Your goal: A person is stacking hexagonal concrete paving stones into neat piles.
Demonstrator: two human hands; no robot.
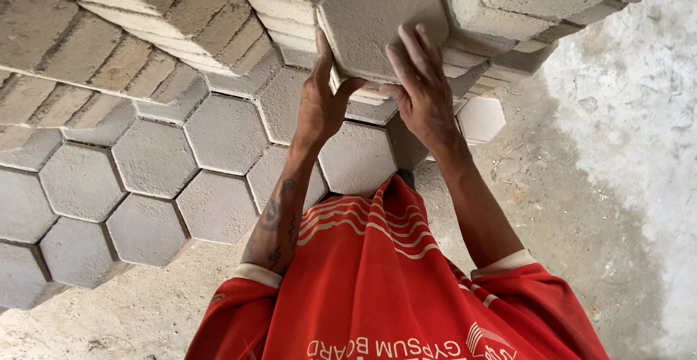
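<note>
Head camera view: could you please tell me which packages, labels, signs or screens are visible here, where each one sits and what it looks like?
Printed marking on the red shirt: bottom centre of the view, pale lettering beside a small striped emblem, with wavy pale stripes higher on the cloth.
No packages, signs or screens show; the left hand and right hand grip a plain grey hexagonal paving block with no label.

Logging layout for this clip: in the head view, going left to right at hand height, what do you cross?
Laid hexagonal pavers → left hand → held hexagonal block → right hand → lone pale paver → bare concrete ground.
</note>
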